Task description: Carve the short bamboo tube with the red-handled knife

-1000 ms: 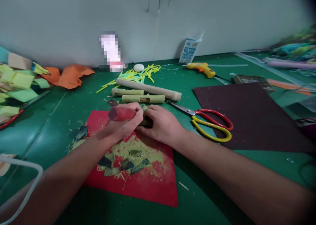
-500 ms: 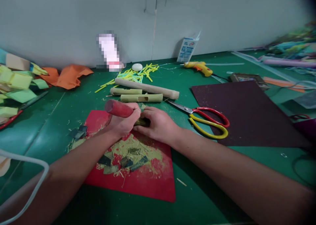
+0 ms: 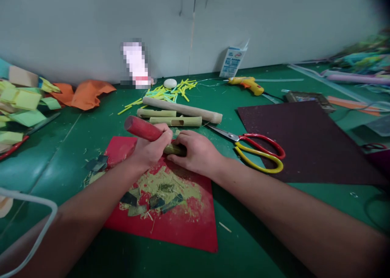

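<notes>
My left hand (image 3: 150, 151) is closed around a red-handled tool (image 3: 138, 128), its handle sticking up to the left. My right hand (image 3: 198, 153) is closed over a short green bamboo piece (image 3: 174, 149), pressing it onto a red mat (image 3: 185, 227). The tool's working end is hidden between my hands, against the bamboo. Pale shavings and dark bark chips (image 3: 158, 194) lie on the mat below my hands.
Behind my hands lie two notched bamboo tubes (image 3: 175, 121) and a wooden rod (image 3: 183, 109). Red-and-yellow scissors (image 3: 256, 150) sit to the right beside a dark sheet (image 3: 304, 142). A yellow glue gun (image 3: 246, 83), cut straws (image 3: 166, 92), and folded paper (image 3: 21, 107) lie around the green table (image 3: 55, 156).
The red handle has tilted further up and to the left while my left hand works it against the bamboo. My right hand stays in place.
</notes>
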{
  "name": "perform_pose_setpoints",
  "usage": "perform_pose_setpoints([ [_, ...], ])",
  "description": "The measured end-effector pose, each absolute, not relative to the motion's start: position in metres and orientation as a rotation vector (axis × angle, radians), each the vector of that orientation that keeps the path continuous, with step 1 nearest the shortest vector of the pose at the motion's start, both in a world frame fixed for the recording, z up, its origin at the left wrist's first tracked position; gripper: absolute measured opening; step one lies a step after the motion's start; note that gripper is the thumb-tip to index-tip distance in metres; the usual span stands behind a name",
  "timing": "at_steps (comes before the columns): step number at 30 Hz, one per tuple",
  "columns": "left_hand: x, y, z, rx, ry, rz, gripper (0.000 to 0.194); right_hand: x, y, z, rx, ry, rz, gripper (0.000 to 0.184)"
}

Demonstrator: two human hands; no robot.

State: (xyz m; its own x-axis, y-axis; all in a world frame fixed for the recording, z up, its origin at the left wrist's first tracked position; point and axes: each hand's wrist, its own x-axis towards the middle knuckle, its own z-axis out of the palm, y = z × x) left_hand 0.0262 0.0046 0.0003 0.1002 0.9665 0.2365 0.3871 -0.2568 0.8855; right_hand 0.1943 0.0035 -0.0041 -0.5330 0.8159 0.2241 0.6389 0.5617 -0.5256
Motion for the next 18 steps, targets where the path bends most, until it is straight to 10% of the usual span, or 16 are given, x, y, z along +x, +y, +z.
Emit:
perform_pose_setpoints([
  [18,0.028,0.003,0.01,1.632,1.266,1.073,0.028,0.196,0.007,-0.006,-1.118,-2.334,0.628,0.025],
])
